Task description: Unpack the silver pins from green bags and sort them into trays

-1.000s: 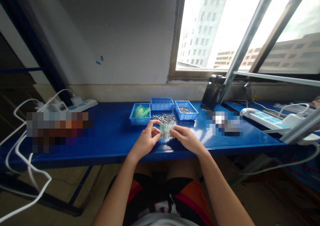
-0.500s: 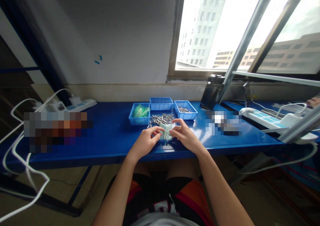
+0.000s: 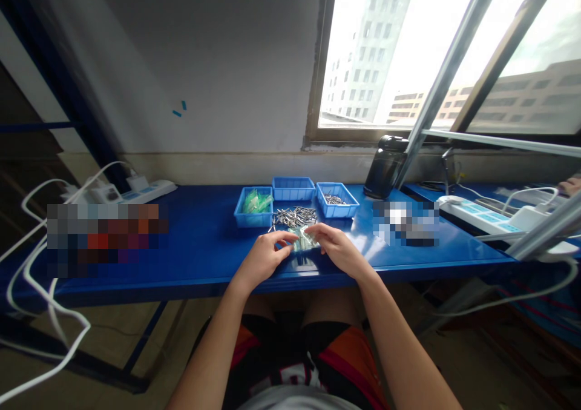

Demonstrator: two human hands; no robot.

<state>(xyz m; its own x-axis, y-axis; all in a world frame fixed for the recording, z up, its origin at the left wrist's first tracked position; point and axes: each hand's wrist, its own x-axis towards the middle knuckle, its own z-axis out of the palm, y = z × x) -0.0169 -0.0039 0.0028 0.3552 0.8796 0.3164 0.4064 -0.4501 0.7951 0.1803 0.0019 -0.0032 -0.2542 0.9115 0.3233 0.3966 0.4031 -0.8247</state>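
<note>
Between my hands, at the table's front, is a small clear plastic bag with a greenish tint. My left hand has its thumb and fingers closed on the bag's left edge. At its upper right edge, the bent fingers of my right hand pinch the plastic; the fingertips are partly hidden. Right behind the bag lies a loose pile of metal screws, seemingly bolts or similar fasteners. What the bag contains is too small to make out.
Behind the pile stand a blue bin of green plastic bags, a second blue bin, and a third blue bin with small metal parts. A black bottle and power strips sit farther out. Another person's hand shows far right.
My right hand has dipped slightly, its raised index finger coming down onto the bag's upper edge. The bag looks more crumpled there. My left hand has barely moved.
</note>
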